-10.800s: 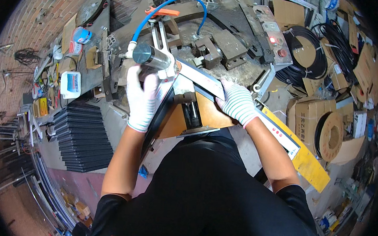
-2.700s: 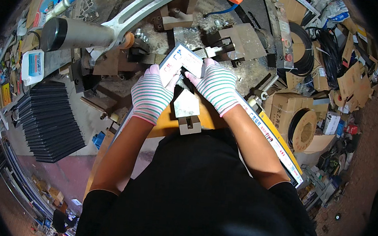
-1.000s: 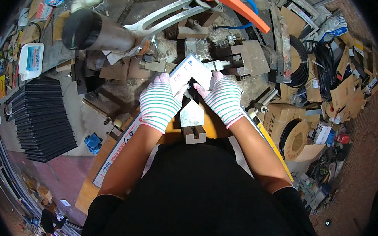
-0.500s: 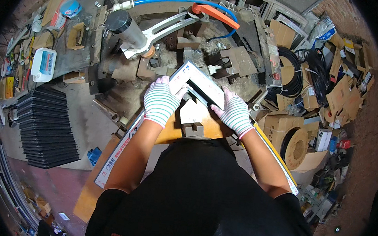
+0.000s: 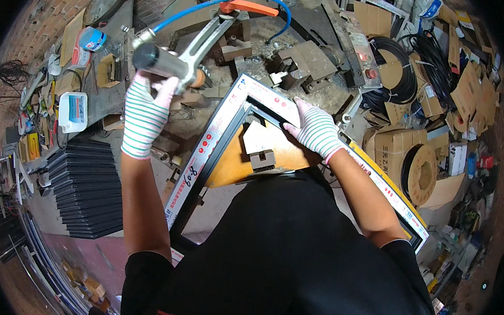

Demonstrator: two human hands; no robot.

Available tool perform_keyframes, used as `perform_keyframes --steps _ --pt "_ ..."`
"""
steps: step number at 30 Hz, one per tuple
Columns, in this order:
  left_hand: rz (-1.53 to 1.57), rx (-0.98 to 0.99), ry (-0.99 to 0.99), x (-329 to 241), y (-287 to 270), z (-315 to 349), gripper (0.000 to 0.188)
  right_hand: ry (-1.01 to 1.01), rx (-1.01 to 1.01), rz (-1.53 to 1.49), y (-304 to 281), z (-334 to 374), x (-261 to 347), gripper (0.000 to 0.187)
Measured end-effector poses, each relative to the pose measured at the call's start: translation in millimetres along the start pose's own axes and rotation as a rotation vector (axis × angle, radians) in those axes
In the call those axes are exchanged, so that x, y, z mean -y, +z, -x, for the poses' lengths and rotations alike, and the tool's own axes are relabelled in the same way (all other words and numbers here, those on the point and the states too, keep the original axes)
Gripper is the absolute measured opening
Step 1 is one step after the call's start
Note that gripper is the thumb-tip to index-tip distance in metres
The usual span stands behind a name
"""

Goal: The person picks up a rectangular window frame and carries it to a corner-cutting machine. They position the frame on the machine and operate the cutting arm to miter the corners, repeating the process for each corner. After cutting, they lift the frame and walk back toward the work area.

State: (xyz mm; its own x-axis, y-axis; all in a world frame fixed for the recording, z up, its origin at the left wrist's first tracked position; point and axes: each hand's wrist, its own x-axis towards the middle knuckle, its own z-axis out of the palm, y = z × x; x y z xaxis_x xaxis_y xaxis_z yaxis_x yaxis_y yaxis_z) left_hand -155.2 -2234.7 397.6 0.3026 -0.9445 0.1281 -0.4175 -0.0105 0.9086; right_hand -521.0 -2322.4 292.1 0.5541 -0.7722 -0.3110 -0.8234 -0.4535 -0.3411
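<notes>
My right hand [image 5: 318, 130], in a white glove with green stripes, grips the upper right side of a metal frame [image 5: 208, 145] covered in white printed film. Its thumb lies on the inner edge, its fingers across the face. The frame's corner points away from me on the machine bed, and its two sides run back along my body. At the far left, my gloved left hand [image 5: 147, 116] is closed against the grey cylinder [image 5: 163, 62] on a slotted metal arm [image 5: 205, 42]. Its fingertips are partly hidden by the cylinder.
An orange lever [image 5: 249, 7] and a blue hose [image 5: 217, 1] are at the back. A metal block [image 5: 262, 159] sits inside the frame's corner. Stacked black frames [image 5: 87, 189] stand at left; cartons [image 5: 392, 148], a wooden spool [image 5: 423, 174] and coiled black cable [image 5: 409, 81] at right.
My left hand has left the frame and gone up and left to the cylinder. My right hand stays on the frame, whose corner has turned in view. The whole view has shifted.
</notes>
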Motion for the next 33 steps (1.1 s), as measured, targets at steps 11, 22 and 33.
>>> perform_keyframes --steps 11,22,33 --pt "0.221 0.048 -0.022 -34.0 99.2 3.3 0.044 0.042 0.025 0.036 -5.6 2.2 9.0 0.084" --pt "-0.310 -0.158 0.370 -21.6 90.2 14.6 0.047 -0.020 0.010 -0.023 -7.6 4.9 2.6 0.081" --pt "-0.800 0.330 -0.456 81.8 75.3 128.3 0.080 -0.031 0.212 0.083 -13.0 0.3 -20.5 0.071"
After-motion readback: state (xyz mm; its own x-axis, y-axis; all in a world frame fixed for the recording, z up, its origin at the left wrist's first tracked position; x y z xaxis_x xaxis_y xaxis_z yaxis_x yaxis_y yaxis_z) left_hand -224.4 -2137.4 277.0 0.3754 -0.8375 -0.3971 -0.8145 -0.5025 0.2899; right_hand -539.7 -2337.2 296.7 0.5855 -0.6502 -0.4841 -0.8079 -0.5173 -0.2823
